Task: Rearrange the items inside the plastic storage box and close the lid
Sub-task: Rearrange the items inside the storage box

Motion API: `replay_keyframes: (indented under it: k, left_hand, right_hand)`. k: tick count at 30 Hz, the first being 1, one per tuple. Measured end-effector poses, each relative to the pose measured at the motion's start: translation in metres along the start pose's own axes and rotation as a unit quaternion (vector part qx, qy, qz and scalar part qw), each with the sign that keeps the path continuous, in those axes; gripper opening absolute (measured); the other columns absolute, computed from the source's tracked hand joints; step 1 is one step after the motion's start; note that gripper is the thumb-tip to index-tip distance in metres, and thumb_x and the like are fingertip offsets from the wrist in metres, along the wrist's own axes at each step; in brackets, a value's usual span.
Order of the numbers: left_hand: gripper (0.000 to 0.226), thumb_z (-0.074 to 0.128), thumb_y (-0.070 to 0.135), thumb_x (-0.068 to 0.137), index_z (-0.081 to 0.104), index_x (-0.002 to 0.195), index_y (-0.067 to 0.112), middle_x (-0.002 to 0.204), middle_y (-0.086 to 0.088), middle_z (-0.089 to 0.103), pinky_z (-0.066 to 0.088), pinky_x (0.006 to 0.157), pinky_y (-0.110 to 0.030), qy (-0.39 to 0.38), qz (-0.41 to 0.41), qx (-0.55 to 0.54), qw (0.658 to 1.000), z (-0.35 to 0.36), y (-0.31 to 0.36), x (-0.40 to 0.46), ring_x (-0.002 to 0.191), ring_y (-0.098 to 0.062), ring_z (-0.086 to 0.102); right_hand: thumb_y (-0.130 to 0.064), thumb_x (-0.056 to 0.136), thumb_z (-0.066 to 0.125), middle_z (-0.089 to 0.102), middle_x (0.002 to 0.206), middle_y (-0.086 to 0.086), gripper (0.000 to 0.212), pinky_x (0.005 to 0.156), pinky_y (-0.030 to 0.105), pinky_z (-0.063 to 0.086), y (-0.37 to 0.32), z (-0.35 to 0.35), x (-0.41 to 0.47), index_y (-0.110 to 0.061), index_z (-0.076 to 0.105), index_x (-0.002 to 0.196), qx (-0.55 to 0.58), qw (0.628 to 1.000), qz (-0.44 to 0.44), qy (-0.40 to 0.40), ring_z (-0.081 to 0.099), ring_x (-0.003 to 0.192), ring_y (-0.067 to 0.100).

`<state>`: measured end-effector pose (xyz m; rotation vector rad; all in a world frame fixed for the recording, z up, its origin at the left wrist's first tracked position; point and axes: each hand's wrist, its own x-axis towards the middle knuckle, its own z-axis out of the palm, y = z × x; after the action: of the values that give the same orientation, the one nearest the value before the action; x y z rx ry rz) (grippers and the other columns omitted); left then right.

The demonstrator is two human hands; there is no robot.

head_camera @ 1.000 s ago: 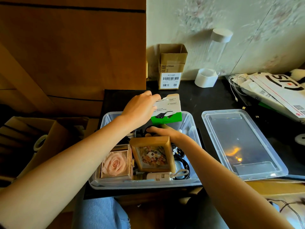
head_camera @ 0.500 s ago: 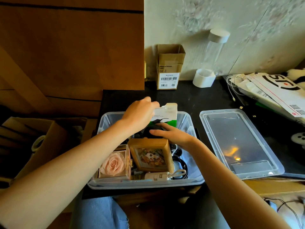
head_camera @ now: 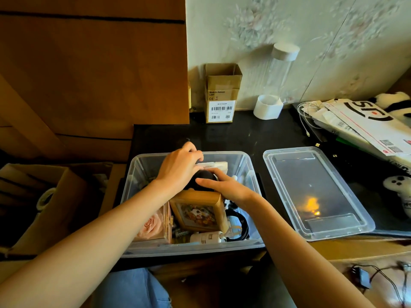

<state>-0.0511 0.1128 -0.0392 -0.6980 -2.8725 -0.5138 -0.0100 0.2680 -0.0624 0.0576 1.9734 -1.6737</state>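
Note:
The clear plastic storage box (head_camera: 250, 174) sits open on the black desk in front of me. My left hand (head_camera: 178, 167) grips the top of a white and green carton (head_camera: 219, 164), which stands low against the box's far wall. My right hand (head_camera: 224, 185) lies flat, fingers apart, on a dark rounded object (head_camera: 203, 176) in the middle of the box. Nearer me lie a wooden picture frame (head_camera: 198, 211), a clear case with a pink rose (head_camera: 153, 226), a white adapter (head_camera: 206, 237) and black cables (head_camera: 241, 223). The clear lid (head_camera: 311, 190) lies upside down to the right of the box.
A small open cardboard box (head_camera: 221, 94) and a clear tube with white caps (head_camera: 275, 81) stand by the wall. Envelopes and white cables (head_camera: 364, 125) pile at the right, with a white plush toy (head_camera: 400, 192). A large carton (head_camera: 40, 196) sits left, below desk level.
My left hand has pushed the white and green carton down into the back of the box; its green part is now hidden. My right hand slid further over the dark object.

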Motion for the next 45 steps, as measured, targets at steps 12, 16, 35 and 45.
replay_keyframes:
  k: [12, 16, 35, 45]
  left_hand:
    - [0.027, 0.048, 0.018, 0.098, 0.068, 0.117, 0.016, 0.122, -0.004, 0.065, 0.041, 0.088, -0.025, -0.067, -0.093, -0.126, 0.985, 0.007, -0.011, -0.007, 0.111, -0.020, 0.058]
    - [0.034, 0.044, 0.013, 0.099, 0.059, 0.129, 0.021, 0.132, -0.006, 0.058, 0.037, 0.084, -0.024, -0.149, -0.091, -0.135, 0.975, 0.013, -0.010, -0.004, 0.117, -0.025, 0.054]
    - [0.101, 0.082, 0.041, 0.068, 0.020, 0.145, 0.026, 0.140, 0.006, 0.038, 0.042, 0.101, -0.033, -0.379, -0.030, -0.175, 0.908, -0.016, -0.018, -0.020, 0.122, -0.014, 0.042]
    - [0.022, 0.079, 0.026, 0.075, 0.066, 0.092, 0.023, 0.085, 0.005, 0.066, 0.049, 0.065, -0.021, -0.233, -0.041, -0.246, 0.940, -0.038, -0.024, -0.023, 0.077, -0.009, 0.064]
  right_hand:
    - [-0.045, 0.087, 0.056, 0.055, 0.122, 0.005, 0.046, 0.099, 0.042, 0.047, 0.008, 0.006, -0.002, -0.030, 0.043, 0.128, 0.049, 0.998, 0.007, 0.025, 0.057, 0.110, 0.022]
    - [-0.044, 0.087, 0.058, 0.056, 0.119, 0.003, 0.037, 0.093, 0.037, 0.050, 0.006, 0.005, -0.003, -0.033, 0.048, 0.120, 0.052, 0.998, 0.002, 0.033, 0.058, 0.107, 0.021]
    - [-0.049, 0.084, 0.060, 0.063, 0.114, 0.008, 0.039, 0.084, 0.035, 0.055, -0.006, -0.004, 0.004, -0.027, 0.054, 0.116, -0.023, 0.996, 0.085, -0.008, 0.063, 0.102, 0.025]
    - [-0.052, 0.088, 0.050, 0.064, 0.083, 0.008, 0.036, 0.067, 0.032, 0.053, -0.003, -0.014, 0.003, -0.017, 0.060, 0.089, 0.079, 0.988, 0.116, 0.070, 0.063, 0.080, 0.022]
